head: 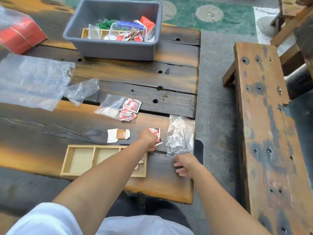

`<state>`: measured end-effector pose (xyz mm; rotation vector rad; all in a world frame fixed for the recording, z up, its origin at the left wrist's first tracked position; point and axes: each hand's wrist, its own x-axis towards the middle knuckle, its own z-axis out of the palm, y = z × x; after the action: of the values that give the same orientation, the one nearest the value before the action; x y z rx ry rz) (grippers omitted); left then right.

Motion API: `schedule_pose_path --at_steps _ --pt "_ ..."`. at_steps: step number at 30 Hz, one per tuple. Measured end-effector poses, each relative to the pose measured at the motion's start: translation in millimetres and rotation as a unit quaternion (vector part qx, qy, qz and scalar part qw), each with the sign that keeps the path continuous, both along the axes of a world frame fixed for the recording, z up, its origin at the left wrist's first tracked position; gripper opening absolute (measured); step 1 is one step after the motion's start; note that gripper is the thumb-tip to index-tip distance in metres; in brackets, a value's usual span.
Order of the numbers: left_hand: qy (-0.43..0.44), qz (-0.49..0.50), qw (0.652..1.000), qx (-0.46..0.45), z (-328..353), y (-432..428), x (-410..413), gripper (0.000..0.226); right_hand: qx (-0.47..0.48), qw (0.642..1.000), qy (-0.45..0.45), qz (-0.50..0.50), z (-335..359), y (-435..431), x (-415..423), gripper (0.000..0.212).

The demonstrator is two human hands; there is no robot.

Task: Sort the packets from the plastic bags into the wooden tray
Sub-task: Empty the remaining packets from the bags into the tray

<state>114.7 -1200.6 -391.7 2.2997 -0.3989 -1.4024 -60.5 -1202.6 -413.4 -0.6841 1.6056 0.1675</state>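
Note:
The wooden tray (79,160) lies near the table's front edge; its two left compartments are bare, and my left forearm hides most of its right part, where a few packets peek out. My left hand (148,139) is closed on a small stack of red packets (156,133) just beyond the tray's right end. My right hand (185,165) hovers with fingers apart below an empty-looking clear bag (180,134). Another clear bag (110,106) spills red packets (130,109) further back. A white packet (112,135) and a brown packet (123,134) lie above the tray.
A grey tub (115,48) at the back holds a second tray, bags and packets. Large crumpled clear bags (33,80) cover the left side, with a bag of red boxes (20,34) at far left. A wooden bench (267,126) stands on the right.

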Motion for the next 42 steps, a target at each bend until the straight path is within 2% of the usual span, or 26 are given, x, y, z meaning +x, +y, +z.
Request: schedule_pose_path --at_steps 5,10,13,15,18,23,25,28,31,35,37,39,42 --pt "-0.072 -0.008 0.997 -0.030 23.6 16.6 57.8 0.014 -0.080 0.993 -0.041 0.078 25.9 -17.8 64.6 0.004" --pt "-0.108 0.035 0.992 -0.048 38.7 28.7 125.9 0.016 -0.170 0.970 -0.084 0.154 46.1 -32.7 147.6 0.007" --pt "-0.138 0.048 0.987 -0.060 34.6 30.1 166.2 0.019 -0.217 0.947 -0.063 0.230 47.6 -39.9 191.0 0.014" --pt "-0.163 0.042 0.984 -0.066 28.8 26.3 192.3 0.021 -0.244 0.930 -0.039 0.273 46.0 -46.1 217.0 0.009" --pt "-0.199 0.028 0.977 -0.065 21.4 16.4 227.8 0.019 -0.258 0.914 0.002 0.314 44.4 -54.8 250.9 0.036" --pt "-0.197 0.054 0.977 -0.055 -7.9 -12.7 289.3 0.023 -0.292 0.892 0.046 0.343 31.3 -68.7 314.8 0.042" --pt "-0.170 0.043 0.983 -0.044 -23.8 -21.5 303.7 0.025 -0.289 0.888 0.086 0.348 22.9 -74.0 335.3 0.053" --pt "-0.109 0.030 0.993 -0.030 -44.0 -30.8 314.8 0.028 -0.252 0.911 0.143 0.294 11.9 -81.0 351.2 0.065" --pt "-0.051 0.040 0.997 -0.031 -57.2 -37.6 321.1 0.012 -0.217 0.925 0.161 0.268 -1.7 -81.4 353.5 0.071" --pt "0.028 0.071 0.995 -0.064 -63.4 -39.5 326.4 0.013 -0.214 0.929 0.155 0.260 -8.8 -80.9 351.6 0.052" --pt "0.111 0.130 0.983 -0.073 -55.7 -39.0 326.2 0.008 -0.221 0.933 0.154 0.239 -8.7 -83.4 348.1 0.043" --pt "0.211 0.175 0.959 -0.076 -42.7 -39.0 326.1 0.014 -0.231 0.936 0.150 0.221 -5.2 -85.3 343.7 0.038" --pt "0.290 0.149 0.942 -0.082 -26.9 -36.8 322.8 0.017 -0.245 0.939 0.127 0.208 3.1 -84.4 339.4 0.026"
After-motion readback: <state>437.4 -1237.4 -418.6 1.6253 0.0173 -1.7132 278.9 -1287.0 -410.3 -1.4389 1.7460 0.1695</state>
